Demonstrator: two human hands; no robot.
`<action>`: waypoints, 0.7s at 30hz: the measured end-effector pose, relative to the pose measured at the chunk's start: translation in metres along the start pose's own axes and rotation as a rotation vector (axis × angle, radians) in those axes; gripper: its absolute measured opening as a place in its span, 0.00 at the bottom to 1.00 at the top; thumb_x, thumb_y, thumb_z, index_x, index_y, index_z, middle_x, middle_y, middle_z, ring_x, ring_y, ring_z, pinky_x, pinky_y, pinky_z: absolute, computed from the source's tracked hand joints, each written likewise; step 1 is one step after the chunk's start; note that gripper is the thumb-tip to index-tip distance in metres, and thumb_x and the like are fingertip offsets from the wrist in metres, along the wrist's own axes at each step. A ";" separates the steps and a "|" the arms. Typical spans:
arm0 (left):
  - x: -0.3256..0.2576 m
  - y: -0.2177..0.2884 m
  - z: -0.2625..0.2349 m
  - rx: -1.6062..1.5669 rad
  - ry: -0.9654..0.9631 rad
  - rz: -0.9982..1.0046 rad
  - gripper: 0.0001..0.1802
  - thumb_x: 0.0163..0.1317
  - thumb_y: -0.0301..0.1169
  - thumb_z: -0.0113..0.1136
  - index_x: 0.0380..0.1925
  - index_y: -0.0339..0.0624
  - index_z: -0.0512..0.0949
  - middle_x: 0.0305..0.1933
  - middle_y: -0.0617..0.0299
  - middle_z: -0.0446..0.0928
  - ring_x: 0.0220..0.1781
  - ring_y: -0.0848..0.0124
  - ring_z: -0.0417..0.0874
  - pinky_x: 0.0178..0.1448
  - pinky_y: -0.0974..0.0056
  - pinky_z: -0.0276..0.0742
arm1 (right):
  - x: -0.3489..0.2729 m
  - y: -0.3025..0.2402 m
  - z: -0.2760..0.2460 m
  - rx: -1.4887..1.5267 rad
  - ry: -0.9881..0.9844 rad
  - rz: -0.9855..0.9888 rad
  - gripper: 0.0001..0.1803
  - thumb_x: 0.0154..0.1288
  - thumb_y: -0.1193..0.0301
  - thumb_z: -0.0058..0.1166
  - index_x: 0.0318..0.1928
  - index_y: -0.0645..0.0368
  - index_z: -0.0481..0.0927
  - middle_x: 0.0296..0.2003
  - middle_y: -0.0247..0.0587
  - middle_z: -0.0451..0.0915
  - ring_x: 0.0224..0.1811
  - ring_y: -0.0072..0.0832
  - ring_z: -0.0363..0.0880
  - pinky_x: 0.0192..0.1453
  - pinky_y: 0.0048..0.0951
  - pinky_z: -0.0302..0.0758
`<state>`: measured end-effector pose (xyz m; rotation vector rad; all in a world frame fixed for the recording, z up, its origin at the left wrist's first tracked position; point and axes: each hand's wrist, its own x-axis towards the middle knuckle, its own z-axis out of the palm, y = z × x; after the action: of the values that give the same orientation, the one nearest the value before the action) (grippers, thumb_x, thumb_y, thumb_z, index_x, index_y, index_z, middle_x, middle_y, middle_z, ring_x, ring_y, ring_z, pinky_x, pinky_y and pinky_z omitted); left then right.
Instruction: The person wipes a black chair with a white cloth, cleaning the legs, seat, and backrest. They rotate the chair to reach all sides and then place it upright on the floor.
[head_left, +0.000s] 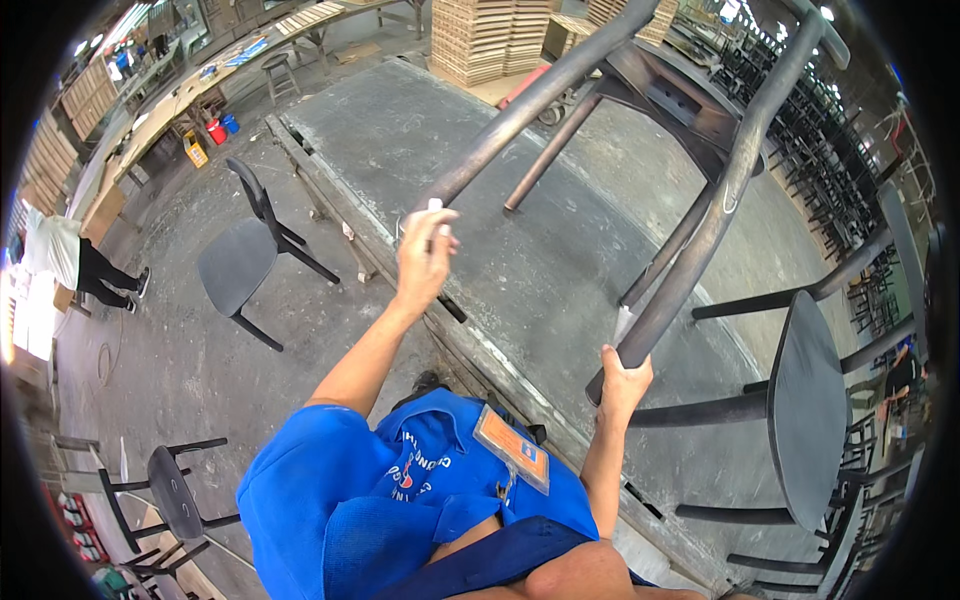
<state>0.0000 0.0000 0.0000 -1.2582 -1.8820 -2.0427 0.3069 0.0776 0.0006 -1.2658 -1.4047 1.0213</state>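
Note:
A dark wooden chair frame point(690, 225) is tilted over a large grey worktable point(390, 110), two of its long legs reaching toward me. Worn, lighter patches show along its legs. My right hand point(624, 384) is wrapped around the near end of the right leg. Beside the end of the left leg is my left hand point(425, 258), raised with its fingers curled. White bits show at those fingers; blur hides whether they are a small stick or finger covers. Whether this hand touches the leg is unclear.
A black chair point(240, 255) stands on the floor at left, another point(178, 490) at lower left. Close on the right is a further dark chair point(800, 420). Stacked wooden pieces point(475, 40) lie beyond the table. Another person point(60, 250) stands far left; many chairs fill the far right.

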 end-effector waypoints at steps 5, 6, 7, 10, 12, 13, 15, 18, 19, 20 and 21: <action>0.028 -0.021 -0.019 0.242 0.183 0.081 0.12 0.62 0.23 0.55 0.46 0.40 0.77 0.44 0.58 0.73 0.40 0.72 0.78 0.41 0.70 0.74 | -0.001 0.007 -0.001 0.011 0.018 -0.049 0.13 0.51 0.77 0.61 0.38 0.66 0.74 0.30 0.31 0.73 0.30 0.19 0.69 0.36 0.22 0.68; 0.035 -0.026 -0.024 0.198 0.099 -0.009 0.13 0.61 0.25 0.58 0.46 0.39 0.78 0.44 0.58 0.74 0.43 0.71 0.77 0.44 0.69 0.74 | -0.006 0.009 0.001 0.005 0.022 -0.019 0.13 0.51 0.77 0.60 0.38 0.66 0.74 0.30 0.31 0.73 0.30 0.19 0.69 0.36 0.23 0.68; 0.042 -0.032 -0.023 0.131 0.032 -0.077 0.14 0.59 0.27 0.61 0.45 0.39 0.78 0.44 0.58 0.76 0.45 0.70 0.77 0.47 0.68 0.73 | -0.009 0.009 0.000 -0.013 0.025 -0.006 0.13 0.51 0.77 0.61 0.38 0.66 0.74 0.30 0.31 0.72 0.30 0.20 0.69 0.36 0.23 0.68; 0.068 -0.047 -0.013 -0.193 -0.178 -0.326 0.15 0.56 0.31 0.66 0.42 0.39 0.80 0.44 0.62 0.78 0.47 0.71 0.76 0.52 0.65 0.72 | -0.014 0.011 0.000 -0.019 0.058 0.018 0.15 0.47 0.76 0.63 0.36 0.68 0.75 0.30 0.35 0.74 0.31 0.23 0.70 0.38 0.27 0.70; 0.091 -0.051 -0.001 -0.367 -0.269 -0.404 0.15 0.56 0.33 0.67 0.42 0.39 0.79 0.44 0.64 0.77 0.48 0.73 0.74 0.54 0.66 0.69 | -0.017 0.014 0.002 -0.043 0.078 0.004 0.15 0.47 0.76 0.63 0.36 0.67 0.75 0.29 0.34 0.74 0.30 0.23 0.70 0.38 0.27 0.70; 0.103 -0.052 0.006 -0.461 -0.304 -0.426 0.16 0.57 0.34 0.67 0.43 0.40 0.79 0.45 0.64 0.77 0.50 0.75 0.73 0.56 0.67 0.68 | -0.019 0.017 0.003 -0.043 0.087 -0.010 0.15 0.47 0.76 0.63 0.36 0.67 0.75 0.29 0.34 0.74 0.30 0.23 0.70 0.38 0.27 0.70; 0.117 -0.055 0.009 -0.578 -0.373 -0.486 0.16 0.57 0.35 0.67 0.43 0.41 0.79 0.46 0.65 0.76 0.52 0.76 0.72 0.58 0.68 0.65 | -0.022 0.018 0.002 -0.047 0.088 -0.002 0.14 0.47 0.76 0.63 0.35 0.66 0.75 0.28 0.33 0.73 0.29 0.22 0.69 0.37 0.26 0.69; 0.115 -0.061 0.008 -0.610 -0.438 -0.478 0.18 0.57 0.35 0.68 0.45 0.41 0.77 0.50 0.65 0.74 0.53 0.75 0.71 0.60 0.68 0.64 | -0.026 0.016 0.003 -0.026 0.109 0.034 0.13 0.47 0.77 0.63 0.34 0.64 0.74 0.28 0.32 0.72 0.29 0.21 0.69 0.37 0.25 0.69; 0.109 -0.064 0.002 -0.641 -0.473 -0.511 0.18 0.57 0.34 0.68 0.46 0.41 0.77 0.50 0.65 0.74 0.53 0.75 0.71 0.59 0.68 0.64 | -0.028 0.016 0.003 -0.037 0.124 0.037 0.14 0.47 0.77 0.63 0.34 0.64 0.74 0.28 0.32 0.72 0.29 0.21 0.69 0.37 0.25 0.69; 0.102 -0.066 -0.006 -0.670 -0.506 -0.544 0.18 0.57 0.33 0.67 0.46 0.41 0.77 0.50 0.65 0.74 0.53 0.75 0.71 0.59 0.68 0.64 | -0.028 0.016 0.003 -0.049 0.138 0.041 0.14 0.47 0.77 0.63 0.34 0.64 0.74 0.28 0.32 0.72 0.29 0.21 0.69 0.36 0.25 0.69; 0.099 -0.068 -0.012 -0.696 -0.540 -0.588 0.18 0.57 0.33 0.67 0.47 0.41 0.76 0.51 0.65 0.73 0.53 0.75 0.71 0.59 0.69 0.64 | -0.030 0.015 0.003 -0.079 0.166 0.081 0.14 0.46 0.76 0.64 0.35 0.64 0.73 0.28 0.32 0.72 0.29 0.21 0.70 0.36 0.25 0.70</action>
<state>-0.1097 0.0502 0.0082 -1.6783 -1.9810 -3.1214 0.3069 0.0498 -0.0181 -1.4415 -1.2856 0.9000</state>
